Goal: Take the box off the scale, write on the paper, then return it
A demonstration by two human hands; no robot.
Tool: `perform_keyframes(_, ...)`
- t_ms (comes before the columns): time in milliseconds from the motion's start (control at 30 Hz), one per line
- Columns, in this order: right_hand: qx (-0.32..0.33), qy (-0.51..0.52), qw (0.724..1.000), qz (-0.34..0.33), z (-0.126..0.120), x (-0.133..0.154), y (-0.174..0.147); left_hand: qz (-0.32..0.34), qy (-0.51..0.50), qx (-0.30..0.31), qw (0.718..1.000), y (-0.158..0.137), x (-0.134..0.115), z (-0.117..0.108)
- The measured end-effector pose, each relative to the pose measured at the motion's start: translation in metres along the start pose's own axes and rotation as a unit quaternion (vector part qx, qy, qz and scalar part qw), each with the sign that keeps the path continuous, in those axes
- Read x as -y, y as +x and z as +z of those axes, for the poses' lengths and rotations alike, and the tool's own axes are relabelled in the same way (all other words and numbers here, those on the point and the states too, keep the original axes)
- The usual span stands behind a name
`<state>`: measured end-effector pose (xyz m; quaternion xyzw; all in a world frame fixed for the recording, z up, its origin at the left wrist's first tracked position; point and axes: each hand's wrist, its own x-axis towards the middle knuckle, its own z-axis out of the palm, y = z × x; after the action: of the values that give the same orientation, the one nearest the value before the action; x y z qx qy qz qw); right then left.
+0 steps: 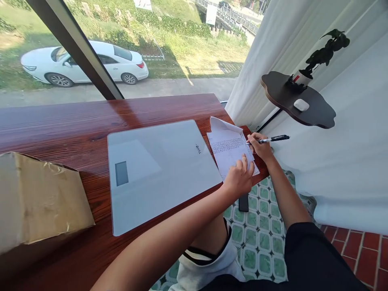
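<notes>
My right hand [261, 148] grips a black and clear pen [274, 139], its tip on the right part of a white sheet of paper [224, 159]. Several lines of small dark handwriting fill the upper middle of the sheet, and its top edge curls up. Below the writing, my left hand [240, 177] lies on the paper with its fingers stretched out and somewhat apart. To the left of the paper is a large flat whitish panel [157, 173] with a glossy surface, a small grey rectangle and dark lettering.
A cardboard box [51, 198] stands on the reddish wooden table [97, 149] at left. A dark phone-like object [243, 203] shows below the table edge, above green floor tiles [263, 230]. At right, a dark shelf [318, 107] holds a potted plant [301, 77] and a small white case [301, 105].
</notes>
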<state>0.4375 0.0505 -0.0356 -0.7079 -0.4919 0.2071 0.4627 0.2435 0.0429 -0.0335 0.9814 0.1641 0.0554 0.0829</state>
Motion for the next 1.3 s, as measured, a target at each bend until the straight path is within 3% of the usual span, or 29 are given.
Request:
perform_keyframes(200, -0.031, -0.030, 0.999, -0.013, 0.002, -0.003, -0.004, -0.006, -0.004, -0.015, 1.000, 0.001, 0.000, 0.001)
perform_keyframes(600, 0.039, -0.053, 0.998, -0.007, 0.006, -0.011, -0.005, -0.010, -0.008, -0.030, 0.999, 0.002, 0.001, 0.007)
perform_keyframes(1300, 0.032, -0.037, 0.999, -0.007, 0.008, -0.009, -0.004, -0.008, -0.007, -0.013, 1.000, 0.002, 0.000, 0.005)
